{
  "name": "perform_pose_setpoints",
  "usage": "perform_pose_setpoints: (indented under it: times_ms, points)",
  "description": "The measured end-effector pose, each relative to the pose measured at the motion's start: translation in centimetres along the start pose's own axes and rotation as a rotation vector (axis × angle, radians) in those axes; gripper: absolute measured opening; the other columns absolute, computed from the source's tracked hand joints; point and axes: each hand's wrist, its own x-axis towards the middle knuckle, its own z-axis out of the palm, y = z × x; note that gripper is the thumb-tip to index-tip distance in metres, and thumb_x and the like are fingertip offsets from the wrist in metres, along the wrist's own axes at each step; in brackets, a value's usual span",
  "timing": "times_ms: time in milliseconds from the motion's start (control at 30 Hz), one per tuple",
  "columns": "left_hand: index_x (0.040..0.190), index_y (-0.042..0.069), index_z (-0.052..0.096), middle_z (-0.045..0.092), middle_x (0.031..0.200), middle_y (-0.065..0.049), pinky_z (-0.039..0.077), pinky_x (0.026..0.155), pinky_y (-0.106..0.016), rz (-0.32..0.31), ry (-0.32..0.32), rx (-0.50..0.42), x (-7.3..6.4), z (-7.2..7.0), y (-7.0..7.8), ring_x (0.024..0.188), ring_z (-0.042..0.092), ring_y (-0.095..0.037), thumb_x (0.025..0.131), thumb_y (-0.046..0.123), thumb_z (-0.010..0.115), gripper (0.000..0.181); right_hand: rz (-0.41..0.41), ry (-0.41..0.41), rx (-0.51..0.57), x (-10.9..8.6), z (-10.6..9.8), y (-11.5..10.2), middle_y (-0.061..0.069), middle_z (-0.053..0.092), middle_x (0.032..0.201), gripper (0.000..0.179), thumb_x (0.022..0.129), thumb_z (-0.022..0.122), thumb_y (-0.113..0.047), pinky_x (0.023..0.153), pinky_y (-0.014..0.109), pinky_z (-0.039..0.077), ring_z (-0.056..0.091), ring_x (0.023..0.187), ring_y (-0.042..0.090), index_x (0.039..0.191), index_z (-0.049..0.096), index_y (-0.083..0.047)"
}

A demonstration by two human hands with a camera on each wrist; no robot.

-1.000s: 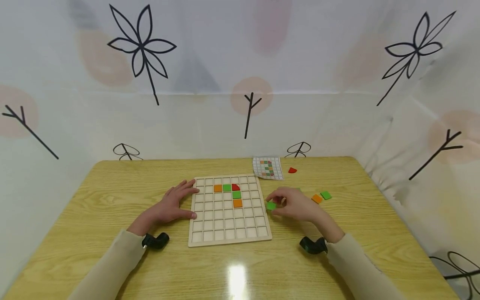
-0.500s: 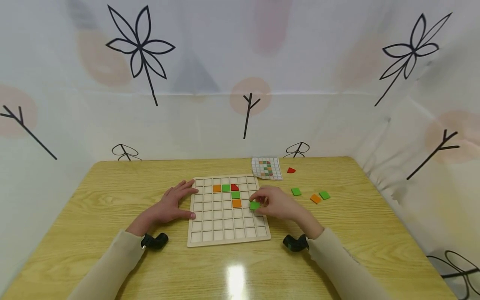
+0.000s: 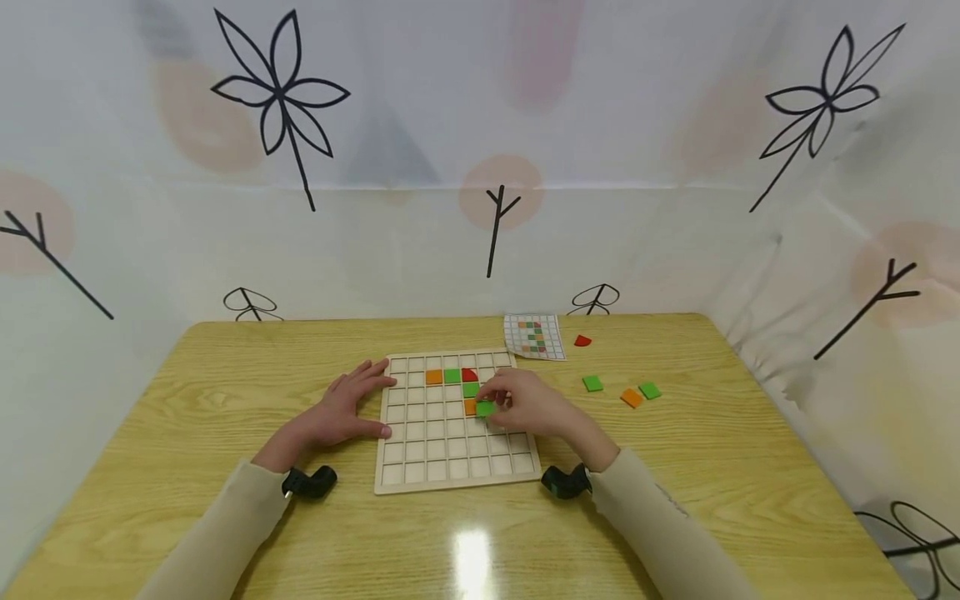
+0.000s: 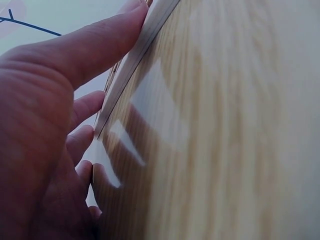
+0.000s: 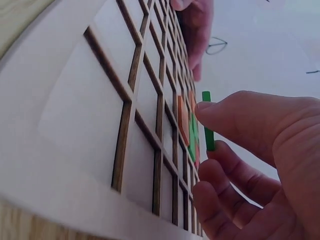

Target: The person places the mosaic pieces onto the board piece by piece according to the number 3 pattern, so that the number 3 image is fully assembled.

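Note:
A pale wooden grid board [image 3: 457, 482] lies on the table. Several tiles sit in its cells: an orange square [image 3: 434, 377], a green square [image 3: 452, 376], a red quarter-round [image 3: 468, 375], another green square [image 3: 470, 389] and an orange square [image 3: 470, 407] partly covered. My right hand [image 3: 528, 403] pinches a green square tile [image 3: 485, 409] between thumb and fingers; in the right wrist view this green tile [image 5: 208, 121] is held on edge, just off the board. At the board's left edge rests my left hand [image 3: 341, 413], fingers spread, its thumb [image 4: 107, 42] touching the rim.
Right of the board lie loose tiles: a green square [image 3: 592, 383], an orange square [image 3: 632, 398], another green square [image 3: 649, 390] and a red quarter-round [image 3: 582, 341]. A printed pattern sheet [image 3: 551, 342] lies behind the board. A patterned cloth backdrop [image 3: 390, 250] stands behind the table.
My right hand has carried the green tile leftward from beside the board to over it, near the lower orange tile. The left hand stays at the board's edge.

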Motion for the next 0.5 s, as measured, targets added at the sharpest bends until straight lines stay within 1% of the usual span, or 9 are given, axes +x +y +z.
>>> perform_pose_setpoints:
  times_ms: [167,300,500]
  points:
    - [0.147,0.011,0.047,0.019,0.165,-0.011,0.0,0.114,-0.063,-0.002,0.003,0.002,0.1,0.0,0.0,0.151,0.004,-0.036,0.084,0.043,0.079,0.077,-0.001,0.004,0.007,0.7,0.5,0.0,-0.004,0.059,0.091,0.023,0.084,0.076,-0.009,0.073,0.028,0.05,0.053,0.082,0.012,0.107,0.074,-0.014]
    - [0.147,0.011,0.048,0.019,0.164,-0.012,0.0,0.115,-0.063,-0.004,0.003,-0.001,0.0,0.0,0.1,0.151,0.004,-0.036,0.084,0.043,0.079,0.077,-0.005,0.008,0.025,1.1,0.8,-0.3,-0.003,0.059,0.091,0.023,0.085,0.075,-0.008,0.073,0.028,0.051,0.054,0.081,0.013,0.107,0.074,-0.013]
    - [0.146,0.008,0.048,0.02,0.164,-0.015,0.0,0.114,-0.065,0.009,0.007,-0.005,-0.1,-0.1,0.3,0.15,0.005,-0.04,0.084,0.041,0.079,0.076,-0.002,0.01,0.052,1.6,1.2,-0.6,-0.003,0.059,0.092,0.023,0.087,0.074,-0.006,0.076,0.027,0.053,0.056,0.083,0.011,0.109,0.072,-0.011]
